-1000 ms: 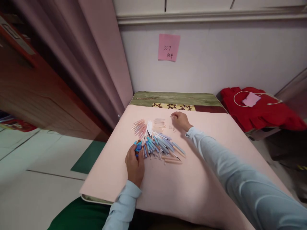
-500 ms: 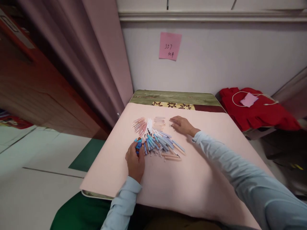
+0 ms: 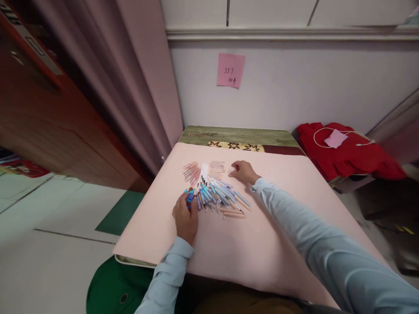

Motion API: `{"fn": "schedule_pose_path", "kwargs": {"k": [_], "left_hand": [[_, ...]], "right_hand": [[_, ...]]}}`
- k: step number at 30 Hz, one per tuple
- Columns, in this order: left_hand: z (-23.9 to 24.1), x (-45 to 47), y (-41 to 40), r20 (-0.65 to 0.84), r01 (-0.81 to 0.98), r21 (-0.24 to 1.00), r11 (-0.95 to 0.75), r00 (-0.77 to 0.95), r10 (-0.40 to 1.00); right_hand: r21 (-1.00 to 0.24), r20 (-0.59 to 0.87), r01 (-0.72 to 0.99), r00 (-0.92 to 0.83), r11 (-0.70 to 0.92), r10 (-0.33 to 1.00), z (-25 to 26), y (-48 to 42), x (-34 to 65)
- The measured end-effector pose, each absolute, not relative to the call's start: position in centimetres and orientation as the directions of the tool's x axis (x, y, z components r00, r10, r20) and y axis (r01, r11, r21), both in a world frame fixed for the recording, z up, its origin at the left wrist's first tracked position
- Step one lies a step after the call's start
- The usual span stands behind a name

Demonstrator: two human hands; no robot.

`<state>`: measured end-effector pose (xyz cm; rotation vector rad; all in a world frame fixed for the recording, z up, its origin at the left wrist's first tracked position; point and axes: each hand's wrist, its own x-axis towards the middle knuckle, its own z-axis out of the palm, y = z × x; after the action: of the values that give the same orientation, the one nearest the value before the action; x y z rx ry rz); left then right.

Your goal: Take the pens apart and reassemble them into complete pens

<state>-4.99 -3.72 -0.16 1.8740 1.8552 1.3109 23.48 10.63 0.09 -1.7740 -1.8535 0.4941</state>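
Note:
My left hand (image 3: 186,219) curls round the left end of the pile, thumb and fingers closed about small blue pen caps (image 3: 190,198). Beside it lie many blue pen barrels (image 3: 221,192), with several peach barrels (image 3: 233,213) at the right. At the far side of the pile my right hand (image 3: 245,172) has its fingertips together over small clear pieces (image 3: 230,169), partly hidden by the fingers. Just left of that hand is a row of clear pinkish tubes (image 3: 217,167). White refills with dark tips (image 3: 204,171) stand between these and a fan of pink barrels (image 3: 191,172).
A pale pink sheet (image 3: 262,257) covers the table, whose green wood-look edge (image 3: 242,131) shows at the back. Behind is a white wall with a pink note (image 3: 231,69). Red cloth with a white cable (image 3: 347,152) lies right; a green stool (image 3: 114,283) is lower left.
My right hand has drawn slightly left, its spread fingers closing together at the clear pieces. My left hand stays at the blue caps. The view has tilted up a little.

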Motion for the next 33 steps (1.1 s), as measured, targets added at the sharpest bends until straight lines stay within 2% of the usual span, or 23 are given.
{"fn": "schedule_pose_path", "kwargs": {"k": [7,14,24,29,33], "left_hand": [[-0.1,-5.0,-3.8,0.429,0.709,0.678,-0.194,-0.168,0.887],[-0.3,-4.9,-3.9,0.428,0.715,0.674,-0.183,-0.176,0.886],[-0.5,-5.1,-3.9,0.431,0.692,0.695,-0.193,-0.187,0.883],[-1.1,-5.6,-3.7,0.441,0.651,0.727,-0.218,-0.201,0.875],[-1.6,-5.9,-3.6,0.425,0.599,0.773,-0.207,-0.248,0.871]], "right_hand": [[-0.565,0.175,0.824,0.072,0.04,0.982,-0.2,11.2,22.0],[-0.543,0.169,0.839,0.088,0.018,0.982,0.3,11.9,21.5],[-0.605,0.134,0.794,0.17,-0.055,0.976,2.0,11.3,22.0],[-0.664,0.048,0.741,0.176,-0.1,0.983,4.5,7.4,24.5],[-0.69,-0.054,0.718,0.082,-0.097,0.995,5.1,1.3,25.6]]}}
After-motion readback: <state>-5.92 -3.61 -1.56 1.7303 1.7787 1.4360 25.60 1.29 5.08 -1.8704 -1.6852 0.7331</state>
